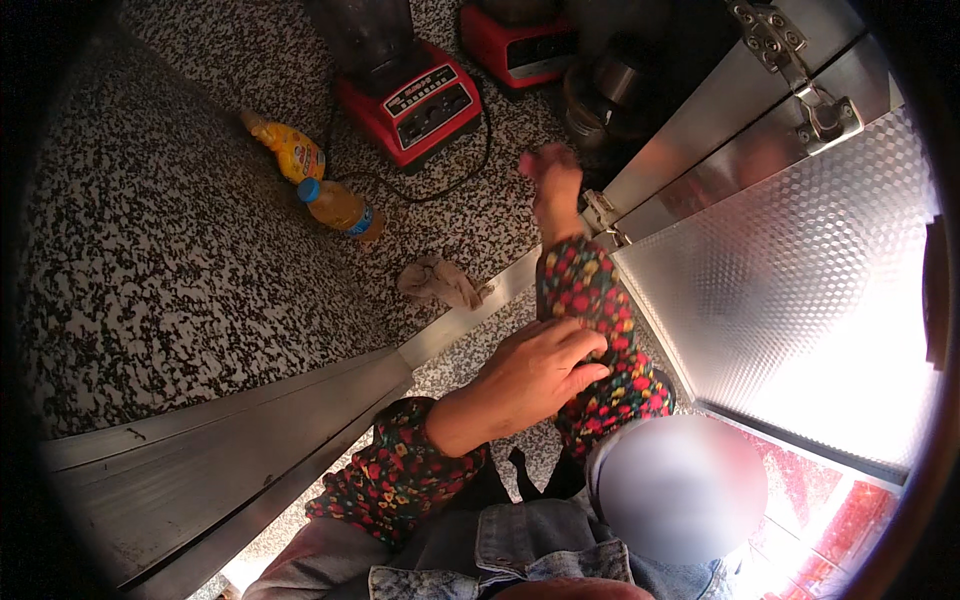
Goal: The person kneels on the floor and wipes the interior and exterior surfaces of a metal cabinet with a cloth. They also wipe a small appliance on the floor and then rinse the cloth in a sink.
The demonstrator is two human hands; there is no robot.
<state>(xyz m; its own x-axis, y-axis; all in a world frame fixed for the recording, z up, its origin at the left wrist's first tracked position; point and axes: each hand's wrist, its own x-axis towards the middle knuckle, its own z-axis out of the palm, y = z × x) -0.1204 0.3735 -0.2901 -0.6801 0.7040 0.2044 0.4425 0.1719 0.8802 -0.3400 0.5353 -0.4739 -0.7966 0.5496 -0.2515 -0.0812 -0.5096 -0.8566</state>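
Note:
My right hand (555, 184) reaches out over the speckled counter (450, 225), near a dark glass container (589, 112). Its fingers are motion-blurred, and what they hold, if anything, cannot be told. My left hand (521, 375) lies across the floral sleeve (589, 300) of my right arm, thumb and forefinger bent. Whether it pinches the cloth is unclear. Ahead stands a red blender base (412, 109) with a dark jar on it and a black cord. A crumpled beige cloth (439, 281) lies by the counter's metal edge.
Left of the blender are a yellow squeeze bottle (296, 154) and a blue-capped plastic bottle (345, 210). A second red appliance (517, 45) stands farther back. At right are a textured metal panel (795, 277) and hinged frame (705, 135). A blurred round patch covers the lower right.

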